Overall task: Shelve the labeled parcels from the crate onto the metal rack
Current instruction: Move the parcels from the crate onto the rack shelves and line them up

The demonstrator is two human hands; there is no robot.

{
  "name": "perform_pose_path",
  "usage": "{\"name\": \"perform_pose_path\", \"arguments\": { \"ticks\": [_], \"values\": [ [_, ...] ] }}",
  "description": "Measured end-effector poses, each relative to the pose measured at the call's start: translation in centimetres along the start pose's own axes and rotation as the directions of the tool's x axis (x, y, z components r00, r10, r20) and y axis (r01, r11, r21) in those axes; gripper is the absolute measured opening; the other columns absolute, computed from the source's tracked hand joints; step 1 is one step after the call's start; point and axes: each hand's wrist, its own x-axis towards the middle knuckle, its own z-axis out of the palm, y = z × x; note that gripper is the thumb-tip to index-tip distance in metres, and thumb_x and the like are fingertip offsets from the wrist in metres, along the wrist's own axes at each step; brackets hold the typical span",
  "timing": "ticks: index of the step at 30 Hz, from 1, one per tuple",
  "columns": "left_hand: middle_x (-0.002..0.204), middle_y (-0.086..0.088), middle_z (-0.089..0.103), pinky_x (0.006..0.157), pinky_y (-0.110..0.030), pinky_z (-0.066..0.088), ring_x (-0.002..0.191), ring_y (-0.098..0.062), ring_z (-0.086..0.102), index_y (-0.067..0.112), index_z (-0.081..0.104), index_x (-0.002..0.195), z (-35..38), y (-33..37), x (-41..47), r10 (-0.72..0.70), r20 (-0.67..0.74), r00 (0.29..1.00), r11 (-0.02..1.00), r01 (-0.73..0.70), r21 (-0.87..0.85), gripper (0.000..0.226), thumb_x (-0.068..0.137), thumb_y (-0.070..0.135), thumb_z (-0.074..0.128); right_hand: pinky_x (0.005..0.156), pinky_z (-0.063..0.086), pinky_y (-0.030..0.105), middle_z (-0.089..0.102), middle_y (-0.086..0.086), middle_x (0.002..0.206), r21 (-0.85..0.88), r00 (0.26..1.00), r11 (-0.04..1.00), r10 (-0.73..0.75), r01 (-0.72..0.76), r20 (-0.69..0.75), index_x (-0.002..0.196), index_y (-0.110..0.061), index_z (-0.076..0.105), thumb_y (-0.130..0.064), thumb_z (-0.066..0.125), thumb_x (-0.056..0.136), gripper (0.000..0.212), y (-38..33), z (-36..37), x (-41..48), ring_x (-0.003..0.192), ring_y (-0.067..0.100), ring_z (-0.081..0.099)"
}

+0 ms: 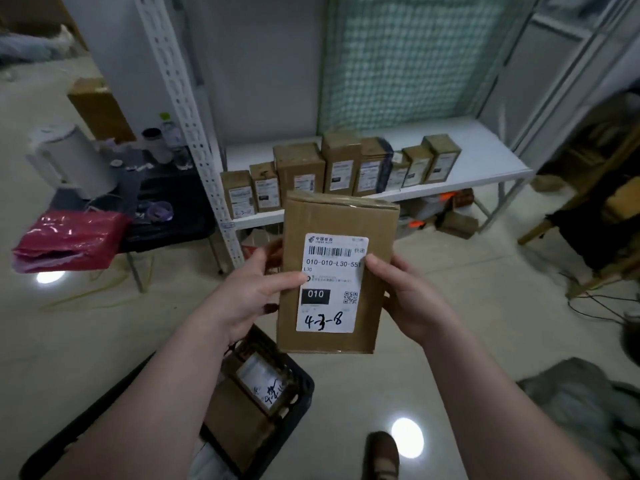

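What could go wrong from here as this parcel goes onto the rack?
1. The standing parcels on the shelf are packed close; pushing the held parcel in could topple some.
2. The crate sits by the person's shoe, so a step forward may trip.

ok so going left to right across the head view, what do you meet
red bag → left hand → labeled parcel held by both hands → right hand → grey cloth on the floor
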Motion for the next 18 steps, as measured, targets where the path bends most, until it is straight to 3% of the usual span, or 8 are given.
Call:
{"name": "perform_pose_path", "arguments": {
  "ticks": [4, 10, 15, 18],
  "values": [
    [0.116, 0.001, 0.067, 0.096, -0.055, 0.047, 0.111, -0.023, 0.061, 0.030, 0.045, 0.132, 3.5, 2.5, 2.7, 0.001, 0.060, 0.998, 0.997, -0.005, 0.074, 0.096, 0.047, 0.029, 0.092, 0.079, 0.044, 0.031, 0.070, 0.000, 0.117, 0.018, 0.999, 0.999, -0.046, 0.047, -0.022, 0.129, -0.020, 0.058, -0.031, 0.072, 0.069, 0.063, -1.9, -4.2, 0.3, 0.103, 0.014, 0.064],
    [0.109, 0.000, 0.068, 0.084, -0.046, 0.055, 0.104, -0.025, 0.064, 0.031, 0.053, 0.109, 12.1, 5.5, 8.0, 0.038, 0.094, 0.995, 0.988, -0.051, 0.143, 0.054, 0.070, 0.004, 0.078, 0.075, 0.043, 0.033, 0.066, 0.007, 0.125, 0.029, 0.991, 0.992, -0.118, 0.120, -0.065, 0.135, -0.020, 0.054, -0.022, 0.070, 0.066, 0.071, -5.9, -13.4, 1.7, 0.102, 0.018, 0.064],
    [0.117, 0.002, 0.064, 0.080, -0.046, 0.057, 0.104, -0.026, 0.063, 0.031, 0.042, 0.135, 20.6, 7.9, 13.3, 0.081, 0.123, 0.989, 0.988, -0.095, 0.119, 0.077, 0.071, 0.008, 0.079, 0.091, 0.043, 0.043, 0.064, 0.009, 0.126, -0.039, 0.986, 0.991, -0.135, 0.132, -0.097, 0.133, -0.024, 0.054, -0.019, 0.064, 0.063, 0.071, -9.7, -22.3, 3.2, 0.116, 0.028, 0.057],
    [0.123, 0.004, 0.058, 0.081, -0.052, 0.056, 0.108, -0.026, 0.060, 0.036, 0.041, 0.133, 25.0, 8.5, 15.9, 0.118, 0.114, 0.986, 0.989, -0.127, 0.074, 0.078, 0.072, 0.008, 0.079, 0.101, 0.040, 0.050, 0.063, 0.013, 0.125, -0.076, 0.985, 0.989, -0.134, 0.126, -0.109, 0.132, -0.023, 0.054, -0.020, 0.061, 0.063, 0.069, -11.7, -26.8, 4.5, 0.120, 0.033, 0.054]
  ]
}}
